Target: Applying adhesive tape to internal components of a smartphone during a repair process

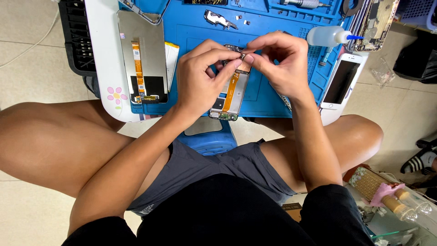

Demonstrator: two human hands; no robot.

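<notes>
My left hand [200, 75] and my right hand [280, 61] meet above an opened phone body [232, 98] with an orange flex cable, lying on a blue work mat [268, 98]. Thumb and forefinger of both hands pinch one tiny metal part [243, 56] between them, just over the phone's top end. My left palm covers part of the phone's left side.
A detached screen panel [143, 54] with an orange flex lies left on the mat. A white phone [342, 82] and a squeeze bottle [327, 35] with a blue nozzle sit right. Small metal parts [218, 19] lie at the back. My knees flank the low white table [102, 59].
</notes>
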